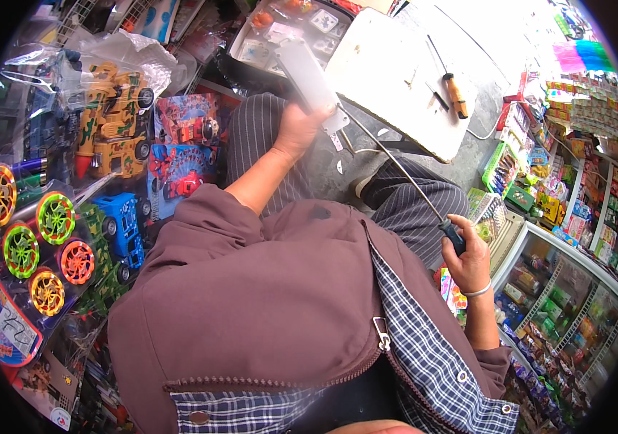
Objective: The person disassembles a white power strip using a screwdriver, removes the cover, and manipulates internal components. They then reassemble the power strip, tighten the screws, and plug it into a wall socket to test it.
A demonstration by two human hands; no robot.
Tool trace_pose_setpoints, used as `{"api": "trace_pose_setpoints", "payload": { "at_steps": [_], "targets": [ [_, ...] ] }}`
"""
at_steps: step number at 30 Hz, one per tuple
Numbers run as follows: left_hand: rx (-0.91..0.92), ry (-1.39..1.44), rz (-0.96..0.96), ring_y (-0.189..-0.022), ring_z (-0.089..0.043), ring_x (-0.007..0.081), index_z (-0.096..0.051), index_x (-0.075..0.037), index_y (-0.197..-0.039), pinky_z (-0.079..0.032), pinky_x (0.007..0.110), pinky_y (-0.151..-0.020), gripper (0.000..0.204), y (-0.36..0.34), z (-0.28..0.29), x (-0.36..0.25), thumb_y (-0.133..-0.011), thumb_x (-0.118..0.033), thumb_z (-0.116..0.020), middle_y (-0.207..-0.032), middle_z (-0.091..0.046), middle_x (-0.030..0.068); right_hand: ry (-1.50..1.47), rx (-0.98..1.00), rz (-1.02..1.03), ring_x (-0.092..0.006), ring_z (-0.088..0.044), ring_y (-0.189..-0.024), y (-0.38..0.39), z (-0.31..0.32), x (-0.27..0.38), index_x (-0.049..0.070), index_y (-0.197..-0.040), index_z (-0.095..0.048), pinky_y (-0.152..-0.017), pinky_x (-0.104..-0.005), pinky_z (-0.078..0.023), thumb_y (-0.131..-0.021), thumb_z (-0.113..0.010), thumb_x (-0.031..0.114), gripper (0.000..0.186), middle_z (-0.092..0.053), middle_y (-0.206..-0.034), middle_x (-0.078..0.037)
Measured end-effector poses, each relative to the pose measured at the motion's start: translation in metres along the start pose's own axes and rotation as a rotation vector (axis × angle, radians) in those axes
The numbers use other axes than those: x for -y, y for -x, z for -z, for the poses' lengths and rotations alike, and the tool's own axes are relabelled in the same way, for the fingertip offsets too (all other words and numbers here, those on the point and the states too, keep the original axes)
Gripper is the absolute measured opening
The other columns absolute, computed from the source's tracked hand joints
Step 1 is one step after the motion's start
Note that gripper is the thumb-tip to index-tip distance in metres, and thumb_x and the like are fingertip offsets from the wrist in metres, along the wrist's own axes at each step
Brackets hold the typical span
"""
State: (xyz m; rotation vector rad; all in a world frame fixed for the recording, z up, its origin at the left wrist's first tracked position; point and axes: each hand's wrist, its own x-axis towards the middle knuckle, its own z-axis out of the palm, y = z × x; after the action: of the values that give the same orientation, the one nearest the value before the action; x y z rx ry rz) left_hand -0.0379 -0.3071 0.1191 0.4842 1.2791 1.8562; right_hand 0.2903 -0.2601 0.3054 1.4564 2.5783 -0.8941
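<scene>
My left hand is closed on one end of a flat, long white plastic housing with small holes at its corners, held tilted above my knee. In my right hand, fingers wrap round the dark handle of a long thin screwdriver. Its shaft slants up and left, and the tip meets or lies very near the housing's lower end beside my left fingers. I cannot tell whether it sits in a screw. On the white tabletop ahead lies another screwdriver with an orange-brown handle, beside a small dark slim piece.
Packaged toy vehicles and colourful toy wheels crowd my left. An open box of small items stands beyond the housing. A glass-topped freezer and snack shelves line the right. A white cord runs near the tabletop.
</scene>
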Motion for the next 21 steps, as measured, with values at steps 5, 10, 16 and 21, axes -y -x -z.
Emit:
{"api": "trace_pose_setpoints", "payload": {
  "at_steps": [5, 10, 16, 21],
  "targets": [
    [0.007, -0.07, -0.038, -0.083, -0.056, 0.0112, -0.058, -0.003, -0.101, -0.047, 0.028, -0.077, 0.024, -0.001, 0.001, 0.003, -0.08, -0.01, -0.068, -0.092, -0.06, 0.0012, -0.004, 0.014, -0.059, -0.0311, -0.068, -0.081, 0.0, 0.005, 0.008, 0.009, -0.115, -0.06, -0.069, -0.0372, -0.052, -0.078, -0.066, 0.01, 0.038, -0.067, -0.089, -0.018],
    [-0.001, -0.152, -0.107, -0.084, -0.056, 0.0122, -0.056, -0.002, -0.102, -0.048, 0.029, -0.078, 0.027, -0.001, 0.003, 0.006, -0.08, -0.01, -0.068, -0.093, -0.06, 0.0023, 0.09, -0.05, 0.122, -0.0293, -0.066, -0.076, -0.002, 0.018, 0.029, 0.009, -0.119, -0.061, -0.067, -0.0353, -0.051, -0.079, -0.066, 0.01, 0.04, -0.065, -0.086, -0.014],
    [-0.015, -0.321, -0.223, -0.088, -0.058, 0.0152, -0.053, -0.002, -0.108, -0.048, 0.031, -0.081, 0.033, -0.002, 0.008, 0.016, -0.08, -0.01, -0.069, -0.098, -0.061, 0.0054, 0.237, -0.019, 0.085, -0.0299, -0.062, -0.079, 0.0, 0.04, 0.054, 0.007, -0.119, -0.059, -0.068, -0.0369, -0.05, -0.077, -0.066, 0.006, 0.042, -0.056, -0.086, -0.012],
    [0.022, -0.264, -0.262, -0.091, -0.059, 0.0173, -0.05, -0.001, -0.113, -0.048, 0.032, -0.084, 0.038, -0.004, 0.006, 0.021, -0.081, -0.01, -0.068, -0.1, -0.06, 0.0081, 0.2, -0.071, 0.186, -0.0322, -0.061, -0.082, -0.007, 0.062, 0.056, 0.006, -0.102, -0.057, -0.07, -0.0387, -0.05, -0.071, -0.063, 0.001, 0.032, -0.056, -0.093, -0.013]
  ]
}}
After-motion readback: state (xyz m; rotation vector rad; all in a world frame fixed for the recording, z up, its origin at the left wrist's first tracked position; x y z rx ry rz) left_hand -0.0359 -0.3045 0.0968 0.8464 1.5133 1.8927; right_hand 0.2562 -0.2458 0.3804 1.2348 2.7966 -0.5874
